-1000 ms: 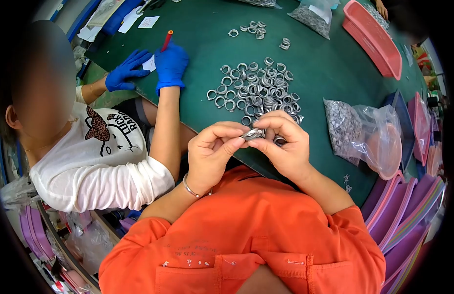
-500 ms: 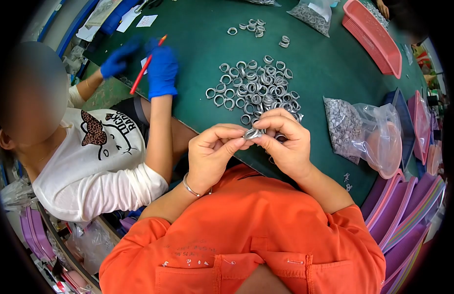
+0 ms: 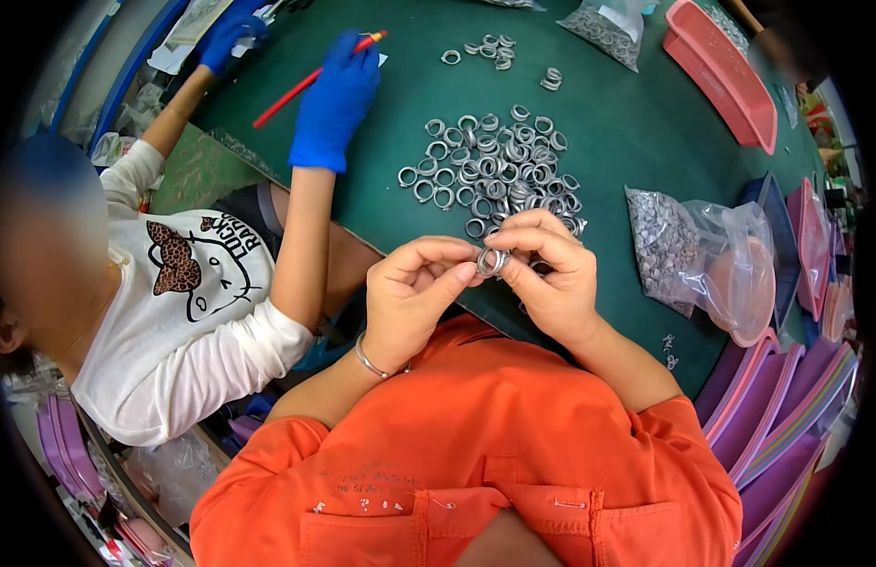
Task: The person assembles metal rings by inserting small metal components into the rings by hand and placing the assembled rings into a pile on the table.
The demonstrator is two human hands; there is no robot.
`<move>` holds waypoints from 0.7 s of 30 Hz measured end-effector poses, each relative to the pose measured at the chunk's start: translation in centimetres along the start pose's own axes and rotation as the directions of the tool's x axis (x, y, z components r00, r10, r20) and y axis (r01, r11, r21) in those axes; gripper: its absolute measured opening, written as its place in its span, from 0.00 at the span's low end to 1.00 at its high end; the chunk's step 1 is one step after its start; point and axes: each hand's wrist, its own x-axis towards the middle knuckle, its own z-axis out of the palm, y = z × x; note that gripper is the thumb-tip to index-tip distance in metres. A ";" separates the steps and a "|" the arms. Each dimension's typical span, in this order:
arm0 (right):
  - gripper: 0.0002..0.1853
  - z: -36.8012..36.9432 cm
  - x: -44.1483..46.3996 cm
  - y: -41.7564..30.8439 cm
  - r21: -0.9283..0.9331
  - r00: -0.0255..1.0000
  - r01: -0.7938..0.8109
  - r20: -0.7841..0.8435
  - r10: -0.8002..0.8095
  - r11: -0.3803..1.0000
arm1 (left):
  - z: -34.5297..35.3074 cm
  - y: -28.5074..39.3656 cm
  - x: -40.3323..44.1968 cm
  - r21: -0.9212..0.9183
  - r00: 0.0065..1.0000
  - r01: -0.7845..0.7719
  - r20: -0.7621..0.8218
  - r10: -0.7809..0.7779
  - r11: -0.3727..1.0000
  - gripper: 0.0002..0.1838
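Note:
A small silver metal ring (image 3: 492, 261) is held up between my two hands, at the near edge of a heap of similar rings (image 3: 504, 172). My left hand (image 3: 411, 295) is closed, its thumb and fingertips pinching the ring's left side. My right hand (image 3: 555, 276) grips the right side between thumb and fingers. The ring's opening faces up toward me. Whether it is one ring or two together, I cannot tell. Part of the heap is hidden behind my right hand.
A co-worker's blue-gloved hand (image 3: 334, 104) holds a red pen (image 3: 296, 97) at the left. Smaller ring groups (image 3: 494, 47) lie farther back on the green table (image 3: 400, 85). To the right are a bag of grey parts (image 3: 661, 248), a pink basket (image 3: 721, 71) and stacked purple trays (image 3: 769, 406).
The ring between my hands has turned from edge-on to showing its opening. The co-worker's gloved hands have moved away up the table, the pen going with one of them.

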 end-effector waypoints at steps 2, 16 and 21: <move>0.10 0.1 -0.1 0.0 0.002 1.000 -0.015 -0.002 0.015 1.000 | -0.1 0.0 -0.1 -0.005 1.000 0.007 -0.010 -0.007 1.000 0.07; 0.09 0.3 -0.9 1.4 0.489 0.915 -0.397 0.139 0.379 0.777 | 0.3 0.1 -0.1 0.135 0.990 -0.144 0.029 0.141 0.980 0.10; 0.08 0.7 -0.1 0.6 0.022 0.998 -0.057 -0.011 0.057 0.998 | -0.7 -0.1 0.2 0.418 0.970 -0.237 0.055 0.236 0.877 0.08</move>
